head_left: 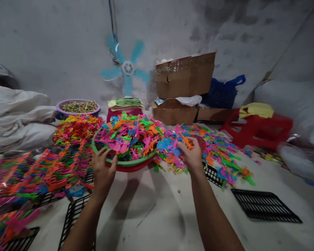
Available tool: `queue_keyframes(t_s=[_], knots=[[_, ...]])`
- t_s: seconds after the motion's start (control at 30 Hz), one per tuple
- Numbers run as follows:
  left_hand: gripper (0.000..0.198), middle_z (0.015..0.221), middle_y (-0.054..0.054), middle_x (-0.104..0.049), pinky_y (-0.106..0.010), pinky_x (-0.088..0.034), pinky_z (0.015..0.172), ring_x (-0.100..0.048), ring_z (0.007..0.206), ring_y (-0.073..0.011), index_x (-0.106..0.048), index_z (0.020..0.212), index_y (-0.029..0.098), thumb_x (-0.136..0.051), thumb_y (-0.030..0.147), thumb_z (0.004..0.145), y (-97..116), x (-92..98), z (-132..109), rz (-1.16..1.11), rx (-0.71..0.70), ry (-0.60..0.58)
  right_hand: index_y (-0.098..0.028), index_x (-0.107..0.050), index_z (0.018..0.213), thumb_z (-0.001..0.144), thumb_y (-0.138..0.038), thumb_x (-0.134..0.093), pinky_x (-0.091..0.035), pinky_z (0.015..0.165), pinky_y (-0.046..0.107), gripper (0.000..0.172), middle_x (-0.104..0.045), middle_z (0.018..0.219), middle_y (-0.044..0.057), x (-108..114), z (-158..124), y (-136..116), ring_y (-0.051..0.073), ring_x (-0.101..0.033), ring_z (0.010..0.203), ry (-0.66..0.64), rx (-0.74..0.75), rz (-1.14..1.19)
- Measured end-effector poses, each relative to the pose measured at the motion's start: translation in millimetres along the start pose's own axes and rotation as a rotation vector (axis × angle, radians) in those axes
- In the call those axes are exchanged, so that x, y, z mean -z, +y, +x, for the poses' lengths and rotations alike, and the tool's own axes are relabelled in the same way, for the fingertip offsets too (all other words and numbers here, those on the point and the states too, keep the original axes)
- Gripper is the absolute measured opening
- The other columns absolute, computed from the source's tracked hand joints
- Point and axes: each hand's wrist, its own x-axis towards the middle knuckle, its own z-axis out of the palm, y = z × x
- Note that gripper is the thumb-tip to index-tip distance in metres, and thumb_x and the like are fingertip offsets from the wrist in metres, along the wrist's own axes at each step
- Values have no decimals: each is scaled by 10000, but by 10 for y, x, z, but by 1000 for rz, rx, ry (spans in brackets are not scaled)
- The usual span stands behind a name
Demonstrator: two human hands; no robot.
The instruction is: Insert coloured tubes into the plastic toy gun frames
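A green-rimmed basin (125, 163) is heaped with small bright plastic toy pieces (136, 132) in pink, orange, green and blue. My left hand (104, 169) is at the basin's front left rim, thumb and fingers apart, with nothing visible in it. To the right of the basin, my right hand (193, 156) has its fingers closed on an orange plastic toy piece (186, 141). Blue pieces lie right beside those fingertips; whether any is also gripped cannot be made out. Loose pieces (222, 153) spread over the white surface beyond and right of this hand.
Rows of coloured pieces (54, 170) cover the left side, among black slatted trays (75, 212). Another black tray (265, 205) lies at right. Behind stand a purple basin (78, 113), cardboard boxes (185, 78), a turning blue fan (127, 68) and a red plastic stool (261, 130).
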Motion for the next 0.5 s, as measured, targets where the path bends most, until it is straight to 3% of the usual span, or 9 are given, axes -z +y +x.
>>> queue_keyframes(t_s=[0.07,0.13,0.23,0.3,0.4,0.5], knots=[[310,978,-79,-536,-353,-447,821,-527,905,-196,-557,1007,162,-522,362,772,29,79,-233,-64,148,25,-195,-490,923,569,-389,-694,-435,576,232,453,-550,765,-30,286,-281,243,106,-516,616,51,-134,98],[334,916,-69,-531,-331,-476,738,-538,808,-181,-549,986,151,-512,400,766,68,39,-560,-139,267,-50,-194,-475,928,575,-418,-683,-446,536,241,466,-564,750,-23,429,-645,579,117,-530,588,41,-299,134],[359,939,-90,-552,-343,-496,703,-563,822,-198,-537,1003,149,-471,424,781,155,-199,-1203,-235,357,-343,-182,-512,881,620,-482,-617,-493,604,318,411,-601,763,19,413,-1165,1053,173,-579,665,-141,-396,14],[426,1058,-129,-552,-400,-463,824,-530,999,-241,-509,1097,142,-476,420,776,216,-379,-1651,-223,241,-523,-181,-571,882,608,-479,-623,-465,798,394,408,-614,940,81,329,-1347,1212,232,-568,900,-224,-320,-158],[567,1319,-181,-396,-481,-320,975,-334,1233,-300,-431,1246,126,-513,392,752,267,-546,-2146,-8,14,-668,-187,-609,881,591,-451,-638,-352,961,424,394,-520,1168,106,165,-1246,1159,262,-422,1141,-164,-325,-197],[549,1376,-153,-341,-511,-240,1004,-241,1287,-307,-430,1271,170,-493,349,756,271,-584,-2326,193,-93,-727,-187,-581,881,662,-475,-566,-476,805,403,362,-578,1015,80,-118,-831,909,216,-557,933,-214,-576,58]])
